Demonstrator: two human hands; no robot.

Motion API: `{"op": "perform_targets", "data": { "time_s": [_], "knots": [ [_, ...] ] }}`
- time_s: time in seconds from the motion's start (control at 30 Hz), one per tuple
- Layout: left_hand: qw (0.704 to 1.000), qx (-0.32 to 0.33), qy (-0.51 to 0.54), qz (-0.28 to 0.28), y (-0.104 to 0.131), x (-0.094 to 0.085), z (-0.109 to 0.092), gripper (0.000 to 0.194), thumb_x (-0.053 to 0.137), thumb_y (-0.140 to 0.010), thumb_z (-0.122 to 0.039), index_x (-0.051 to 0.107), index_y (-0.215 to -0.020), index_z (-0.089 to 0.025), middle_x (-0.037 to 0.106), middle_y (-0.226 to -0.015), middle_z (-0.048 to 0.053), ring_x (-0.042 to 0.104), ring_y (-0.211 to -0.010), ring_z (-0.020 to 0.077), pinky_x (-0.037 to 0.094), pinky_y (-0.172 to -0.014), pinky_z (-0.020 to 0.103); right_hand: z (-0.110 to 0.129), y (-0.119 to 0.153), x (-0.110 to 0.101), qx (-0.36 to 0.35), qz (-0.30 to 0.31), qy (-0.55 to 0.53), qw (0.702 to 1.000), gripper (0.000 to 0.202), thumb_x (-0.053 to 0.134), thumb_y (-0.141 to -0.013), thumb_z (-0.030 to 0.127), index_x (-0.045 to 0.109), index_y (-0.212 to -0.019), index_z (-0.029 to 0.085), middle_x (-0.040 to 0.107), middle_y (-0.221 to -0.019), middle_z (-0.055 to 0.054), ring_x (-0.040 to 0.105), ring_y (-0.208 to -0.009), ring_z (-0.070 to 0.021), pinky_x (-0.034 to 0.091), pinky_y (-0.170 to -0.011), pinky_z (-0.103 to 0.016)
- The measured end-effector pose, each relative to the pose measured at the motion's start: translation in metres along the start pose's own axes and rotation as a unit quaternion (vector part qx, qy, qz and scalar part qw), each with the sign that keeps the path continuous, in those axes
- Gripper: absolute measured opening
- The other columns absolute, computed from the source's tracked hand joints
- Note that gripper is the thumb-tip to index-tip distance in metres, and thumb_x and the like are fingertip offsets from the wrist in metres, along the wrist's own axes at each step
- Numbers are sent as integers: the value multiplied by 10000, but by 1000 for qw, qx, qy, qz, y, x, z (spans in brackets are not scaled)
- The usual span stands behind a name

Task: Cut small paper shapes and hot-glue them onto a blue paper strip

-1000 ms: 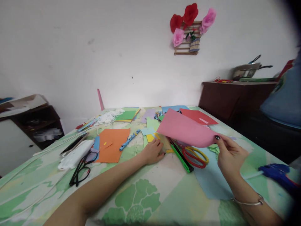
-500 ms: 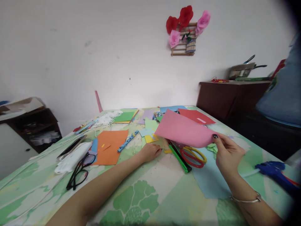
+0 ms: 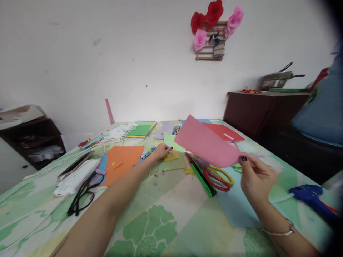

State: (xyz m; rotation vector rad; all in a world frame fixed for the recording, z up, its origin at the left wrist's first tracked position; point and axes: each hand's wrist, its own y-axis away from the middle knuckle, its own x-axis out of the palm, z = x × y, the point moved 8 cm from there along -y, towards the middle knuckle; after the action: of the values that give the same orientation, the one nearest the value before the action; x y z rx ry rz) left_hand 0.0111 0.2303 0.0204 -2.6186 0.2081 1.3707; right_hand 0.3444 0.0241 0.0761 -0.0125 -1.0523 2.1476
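Observation:
A pink sheet of paper [image 3: 205,141] is raised at a slant above the table, its near right corner pinched between the thumb and fingers of my right hand [image 3: 257,175]. My left hand [image 3: 161,151] reaches over small paper pieces in the middle, fingers drawn together at a yellow piece of paper [image 3: 173,155]; what they grip, if anything, is hidden. Just behind that hand lies a blue patterned strip [image 3: 147,153]. Below the pink sheet are scissors [image 3: 218,180] with red and yellow handles and a green-and-black cutter [image 3: 202,178]. Light blue paper [image 3: 235,203] lies under my right wrist.
Orange paper [image 3: 124,162], black glasses [image 3: 83,196] and a white box-like object [image 3: 77,176] are on the left. A blue glue gun [image 3: 311,196] rests at the right. Further back are white string [image 3: 120,132], green paper [image 3: 140,130] and red paper [image 3: 225,131].
My left hand has moved forward and left, from the bare cloth to the small paper pieces. The pink sheet stays in my right hand, its far corner tilted a little higher.

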Motion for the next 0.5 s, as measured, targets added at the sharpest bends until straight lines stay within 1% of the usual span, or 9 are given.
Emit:
{"op": "perform_targets", "data": {
  "time_s": [0.07, 0.13, 0.2, 0.27, 0.3, 0.37, 0.43, 0.5],
  "knots": [
    [999, -10, 27, 21, 0, 3, 5, 283, 511, -888, -353, 579, -1032, -119, 618, -950, 53, 610, -784, 149, 528, -681, 318, 9, 8, 9, -21, 61, 11, 998, 129, 679, -752, 210, 736, -868, 208, 720, -767, -20, 654, -655, -170, 533, -626, -296],
    [998, -17, 49, 25, 2, -1, 8, 273, 506, -893, -348, 578, -1021, -118, 620, -917, 49, 607, -743, 132, 528, -653, 300, 23, 18, 19, -55, 138, 25, 989, 161, 630, -786, 160, 734, -889, 225, 734, -823, -23, 681, -726, -186, 548, -669, -293],
    [998, -19, 63, 15, 6, -12, 9, 266, 507, -893, -346, 581, -1003, -115, 623, -880, 41, 602, -701, 118, 523, -624, 283, 41, 28, 30, -98, 223, 20, 970, 244, 567, -816, 103, 724, -941, 241, 737, -882, -22, 693, -807, -194, 559, -723, -288],
    [997, -18, 71, -1, 14, -26, 9, 250, 508, -891, -332, 590, -979, -113, 631, -825, 30, 593, -635, 105, 505, -570, 252, 63, 41, 38, -153, 312, -19, 938, 340, 507, -829, 49, 692, -1039, 242, 731, -940, -32, 688, -880, -199, 561, -772, -292],
    [997, -17, 73, -8, 19, -32, 9, 233, 506, -887, -312, 597, -969, -113, 636, -795, 26, 590, -597, 100, 489, -535, 234, 74, 49, 41, -182, 360, -45, 914, 374, 481, -835, 34, 668, -1092, 231, 725, -966, -47, 681, -910, -203, 560, -793, -300],
    [997, -10, 75, -16, 31, -39, 8, 201, 495, -866, -251, 613, -967, -124, 654, -770, 25, 592, -541, 97, 454, -480, 206, 95, 69, 45, -229, 464, -88, 851, 374, 442, -866, 57, 628, -1160, 196, 714, -999, -88, 669, -950, -212, 553, -828, -318],
    [997, 3, 69, -22, 43, -40, 6, 198, 497, -830, -220, 630, -952, -140, 668, -791, 26, 594, -517, 94, 442, -467, 197, 108, 89, 47, -239, 565, -110, 782, 328, 403, -916, 154, 621, -1162, 162, 710, -997, -124, 663, -965, -213, 529, -877, -322],
    [998, 19, 51, -27, 51, -36, 4, 187, 527, -787, -213, 659, -906, -154, 673, -832, 30, 586, -507, 93, 452, -491, 207, 117, 107, 47, -223, 648, -123, 717, 346, 372, -943, 269, 620, -1148, 143, 712, -975, -144, 664, -966, -208, 493, -925, -301]
  ]
}}
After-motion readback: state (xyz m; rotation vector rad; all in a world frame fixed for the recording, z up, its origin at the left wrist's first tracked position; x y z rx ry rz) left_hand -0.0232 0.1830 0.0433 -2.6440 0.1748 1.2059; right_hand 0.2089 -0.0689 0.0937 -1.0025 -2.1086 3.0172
